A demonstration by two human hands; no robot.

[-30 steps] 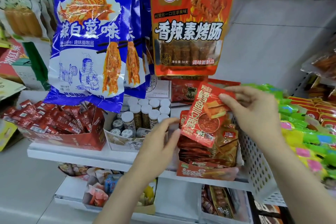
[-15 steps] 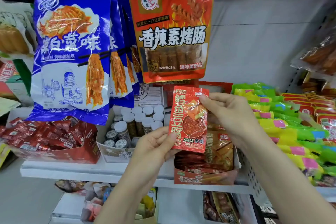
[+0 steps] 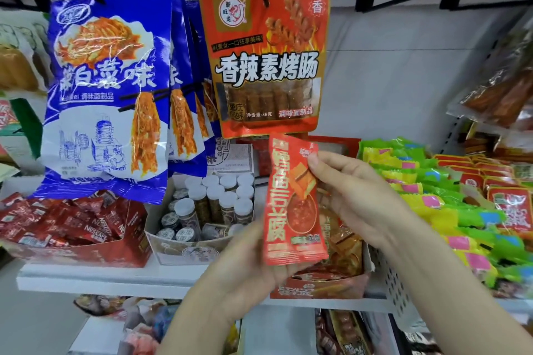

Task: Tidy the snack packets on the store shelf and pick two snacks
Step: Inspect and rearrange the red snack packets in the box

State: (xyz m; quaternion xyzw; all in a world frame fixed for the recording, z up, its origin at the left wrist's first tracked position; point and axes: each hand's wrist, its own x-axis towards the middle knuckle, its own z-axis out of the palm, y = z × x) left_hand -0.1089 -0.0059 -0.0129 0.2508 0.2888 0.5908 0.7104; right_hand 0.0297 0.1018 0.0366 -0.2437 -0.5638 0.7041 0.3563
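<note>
Two hands clamped on one upright red packet [image 3: 292, 204]: left hand [image 3: 248, 265] underneath, right hand [image 3: 354, 196] at its edge.

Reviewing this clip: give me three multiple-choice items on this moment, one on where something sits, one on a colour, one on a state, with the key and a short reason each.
1. Where is the carton of white-capped jars?
A. between the Nescafe sachet box and the box of red packets
B. on the lower shelf
C. hanging from a hook

2. What is the main colour of the packet hanging left of the orange sausage packet?
A. green
B. blue
C. black

3. How is the small red snack packet held?
A. lying in its box
B. pinched by one hand only
C. upright between both hands

Key: 1 A, the Nescafe sachet box sits to its left; 2 B, the blue packet hangs there; 3 C, the left hand supports its bottom, the right hand grips its upper edge.
</note>
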